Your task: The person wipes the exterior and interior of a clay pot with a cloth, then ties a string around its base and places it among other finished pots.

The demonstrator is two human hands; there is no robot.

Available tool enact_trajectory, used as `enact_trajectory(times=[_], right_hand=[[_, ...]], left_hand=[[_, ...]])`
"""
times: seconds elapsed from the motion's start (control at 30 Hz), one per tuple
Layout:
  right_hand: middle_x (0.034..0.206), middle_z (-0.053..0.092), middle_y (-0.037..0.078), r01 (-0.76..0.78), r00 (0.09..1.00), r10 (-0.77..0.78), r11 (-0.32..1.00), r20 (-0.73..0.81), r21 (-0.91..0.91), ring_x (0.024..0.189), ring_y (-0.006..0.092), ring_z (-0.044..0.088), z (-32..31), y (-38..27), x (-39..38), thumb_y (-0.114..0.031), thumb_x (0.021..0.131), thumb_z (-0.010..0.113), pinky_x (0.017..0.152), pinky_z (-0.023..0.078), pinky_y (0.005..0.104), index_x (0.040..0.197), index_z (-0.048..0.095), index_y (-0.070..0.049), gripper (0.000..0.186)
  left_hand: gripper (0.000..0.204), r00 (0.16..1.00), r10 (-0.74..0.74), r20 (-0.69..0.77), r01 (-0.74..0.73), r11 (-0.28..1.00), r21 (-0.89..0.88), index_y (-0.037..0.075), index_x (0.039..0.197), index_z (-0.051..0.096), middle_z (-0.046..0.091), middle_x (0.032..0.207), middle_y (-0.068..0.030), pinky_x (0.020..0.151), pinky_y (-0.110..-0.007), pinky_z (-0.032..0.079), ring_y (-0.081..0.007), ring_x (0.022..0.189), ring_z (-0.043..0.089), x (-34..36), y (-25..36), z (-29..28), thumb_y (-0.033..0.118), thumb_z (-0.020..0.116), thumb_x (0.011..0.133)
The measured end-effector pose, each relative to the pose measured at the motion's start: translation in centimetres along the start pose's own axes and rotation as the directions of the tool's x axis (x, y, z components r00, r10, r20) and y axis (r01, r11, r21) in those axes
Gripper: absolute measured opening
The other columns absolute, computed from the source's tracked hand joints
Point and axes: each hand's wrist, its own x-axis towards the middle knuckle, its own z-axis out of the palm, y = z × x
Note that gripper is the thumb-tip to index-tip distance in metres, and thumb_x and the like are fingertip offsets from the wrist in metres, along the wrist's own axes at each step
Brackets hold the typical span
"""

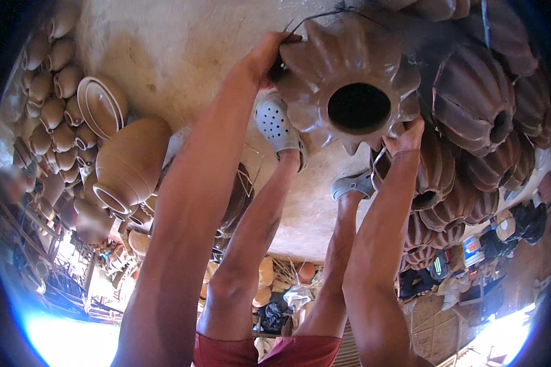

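Both of my arms reach out to a large ribbed brown clay pot (343, 70) with a glossy surface and star-like ridges. Its round dark mouth faces toward me. My left hand (272, 56) grips the pot's left side, its fingers partly hidden behind the ridges. Lower down on the opposite side, my right hand (405, 137) closes on the ridged edge near the mouth. A dark cord (340, 9) runs over the far side of the pot. Just beyond my right hand lies a pile of similar dark ribbed pots (471, 98).
To the left, several small tan clay pots (52, 113) are stacked beside a wide-rimmed vessel (102, 109) and a big rounded jar (131, 159). My feet, in grey clogs (275, 125), stand on the earthen floor (165, 49). A white-and-blue container (472, 251) sits at the right.
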Motion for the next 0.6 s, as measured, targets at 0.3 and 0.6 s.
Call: enact_trajectory(times=[0.3,0.6], right_hand=[[0.136,0.067,0.014,-0.034,0.992,0.067,0.959,0.111,-0.281,0.123,0.0256,0.065,9.1,-0.5,-3.3,-0.034,0.105,0.057,0.105,0.050,0.0406,0.140,0.062,0.002,0.050],[0.142,0.064,0.011,0.155,0.836,0.237,0.762,0.495,-0.628,0.132,0.0230,0.057,24.3,8.7,-5.7,-0.037,0.108,0.054,0.115,0.042,0.0389,0.140,0.062,-0.002,0.049]], left_hand=[[0.053,0.970,0.134,-0.205,-0.223,0.824,-0.520,0.005,0.125,0.068,0.073,0.121,-0.0165,0.103,-0.048,0.055,-0.0323,0.112,0.070,-8.5,-10.9,-7.6,0.050,0.054,0.098],[0.061,0.860,0.232,-0.455,-0.495,0.598,-0.631,0.005,0.131,0.066,0.073,0.123,-0.0154,0.099,-0.053,0.057,-0.0337,0.112,0.070,-15.3,-17.6,-21.1,0.055,0.053,0.098]])
